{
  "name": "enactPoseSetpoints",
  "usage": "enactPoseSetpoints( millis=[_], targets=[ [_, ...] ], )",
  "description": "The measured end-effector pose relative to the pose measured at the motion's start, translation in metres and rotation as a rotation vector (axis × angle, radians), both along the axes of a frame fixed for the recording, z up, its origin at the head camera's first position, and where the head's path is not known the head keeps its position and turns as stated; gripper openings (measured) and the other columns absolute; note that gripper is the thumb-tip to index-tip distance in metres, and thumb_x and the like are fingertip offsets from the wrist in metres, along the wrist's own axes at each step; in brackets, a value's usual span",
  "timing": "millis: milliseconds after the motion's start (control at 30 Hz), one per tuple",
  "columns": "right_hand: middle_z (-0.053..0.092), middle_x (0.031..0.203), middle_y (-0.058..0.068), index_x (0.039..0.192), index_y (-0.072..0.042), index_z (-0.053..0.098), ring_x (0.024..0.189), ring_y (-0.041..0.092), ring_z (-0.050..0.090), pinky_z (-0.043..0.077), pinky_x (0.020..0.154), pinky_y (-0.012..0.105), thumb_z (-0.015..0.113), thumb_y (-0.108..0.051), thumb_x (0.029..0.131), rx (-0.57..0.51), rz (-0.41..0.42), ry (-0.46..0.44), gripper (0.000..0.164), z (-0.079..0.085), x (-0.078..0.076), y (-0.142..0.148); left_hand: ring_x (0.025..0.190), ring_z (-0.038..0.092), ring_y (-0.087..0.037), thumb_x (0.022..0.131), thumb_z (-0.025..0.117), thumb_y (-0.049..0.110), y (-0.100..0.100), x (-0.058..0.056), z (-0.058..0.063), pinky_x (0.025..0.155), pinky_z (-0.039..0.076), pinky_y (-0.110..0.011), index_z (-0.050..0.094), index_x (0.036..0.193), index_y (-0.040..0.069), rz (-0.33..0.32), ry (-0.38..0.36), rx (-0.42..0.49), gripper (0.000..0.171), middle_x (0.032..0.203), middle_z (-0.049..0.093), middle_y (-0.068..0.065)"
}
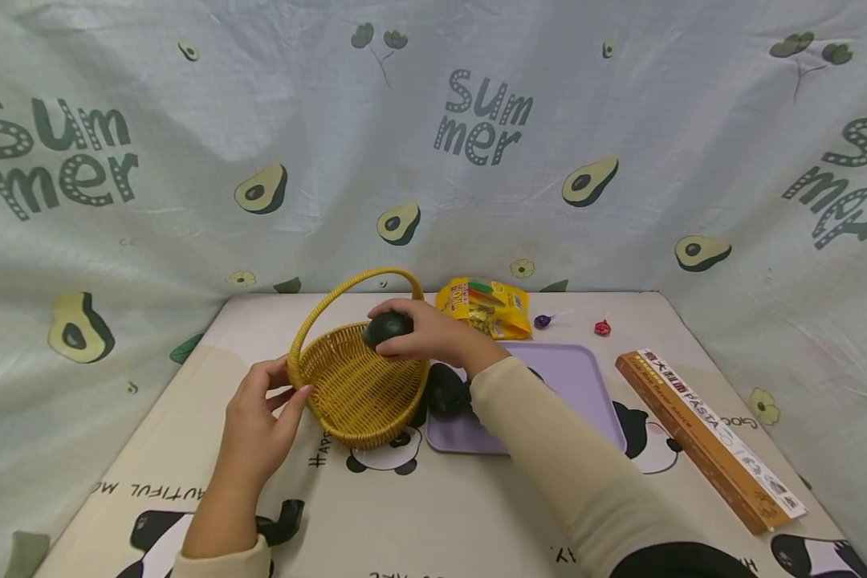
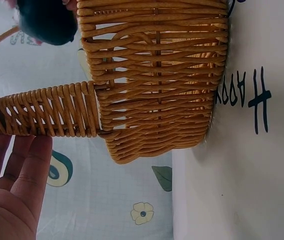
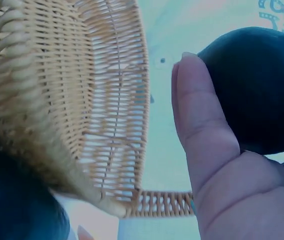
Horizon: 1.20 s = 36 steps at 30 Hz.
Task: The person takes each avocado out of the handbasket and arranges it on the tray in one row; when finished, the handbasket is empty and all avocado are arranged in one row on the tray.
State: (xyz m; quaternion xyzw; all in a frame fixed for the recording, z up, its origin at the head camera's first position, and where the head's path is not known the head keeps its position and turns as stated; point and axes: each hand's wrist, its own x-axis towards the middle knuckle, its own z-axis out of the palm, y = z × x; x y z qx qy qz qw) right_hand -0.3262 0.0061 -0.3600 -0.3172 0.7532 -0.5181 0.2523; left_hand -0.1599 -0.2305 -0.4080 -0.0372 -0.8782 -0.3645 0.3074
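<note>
My right hand [image 1: 437, 331] holds a dark green avocado [image 1: 384, 326] above the right side of a yellow wicker basket [image 1: 368, 393]. In the right wrist view the fingers curl along the side of this avocado [image 3: 262, 90]. My left hand [image 1: 256, 421] holds the basket's arched handle at its left base; in the left wrist view the thumb is above the handle [image 2: 46, 111] and the fingers below. The basket stands upright on the table, with bare weave showing inside. Another dark avocado [image 1: 445, 392] lies on a lilac tray [image 1: 581, 377], partly covered by my right forearm.
Behind the tray lies a yellow snack bag [image 1: 502, 309]. Two wrapped lollipops, one purple [image 1: 543, 321] and one red [image 1: 603, 327], are to its right. A long pasta box [image 1: 711, 441] lies diagonally at the right. A printed cloth backdrop [image 1: 318, 104] stands behind the table.
</note>
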Motion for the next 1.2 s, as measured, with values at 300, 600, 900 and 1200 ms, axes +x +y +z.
enactPoseSetpoints(
  millis=[300, 600, 900, 1200],
  targets=[
    [0.054, 0.136, 0.006, 0.132, -0.027, 0.062, 0.119, 0.028, 0.059, 0.063, 0.093, 0.044, 0.075, -0.033, 0.093, 0.067, -0.069, 0.04, 0.042, -0.005, 0.002, 0.028, 0.11, 0.066, -0.026, 0.092, 0.074, -0.001, 0.0, 0.001, -0.001, 0.09, 0.057, -0.021, 0.053, 0.134, 0.001, 0.009, -0.013, 0.0, 0.047, 0.121, 0.062, -0.012],
    [0.052, 0.143, 0.005, 0.138, -0.025, 0.06, 0.12, 0.029, 0.061, 0.061, 0.097, 0.043, 0.074, -0.034, 0.096, 0.009, -0.061, 0.009, 0.046, -0.019, 0.009, 0.054, 0.11, 0.066, -0.025, 0.091, 0.074, -0.002, 0.001, 0.001, 0.0, 0.09, 0.058, -0.026, 0.053, 0.133, 0.001, 0.012, -0.011, 0.002, 0.047, 0.121, 0.062, -0.012],
    [0.064, 0.128, 0.007, 0.131, -0.025, 0.059, 0.109, 0.026, 0.064, 0.058, 0.098, 0.041, 0.082, -0.029, 0.087, 0.039, -0.132, 0.056, 0.05, -0.027, 0.015, 0.08, 0.109, 0.066, -0.027, 0.092, 0.073, -0.002, 0.001, 0.001, 0.0, 0.09, 0.053, -0.007, 0.052, 0.133, 0.0, -0.001, -0.008, 0.003, 0.047, 0.121, 0.062, -0.013],
    [0.063, 0.134, 0.004, 0.132, -0.032, 0.063, 0.115, 0.027, 0.063, 0.06, 0.095, 0.042, 0.079, -0.03, 0.091, 0.005, -0.196, 0.057, 0.045, -0.023, 0.018, 0.099, 0.11, 0.066, -0.028, 0.091, 0.074, -0.003, 0.001, 0.0, -0.001, 0.09, 0.053, -0.012, 0.052, 0.133, 0.0, 0.007, -0.007, -0.002, 0.047, 0.122, 0.062, -0.014]
  ],
)
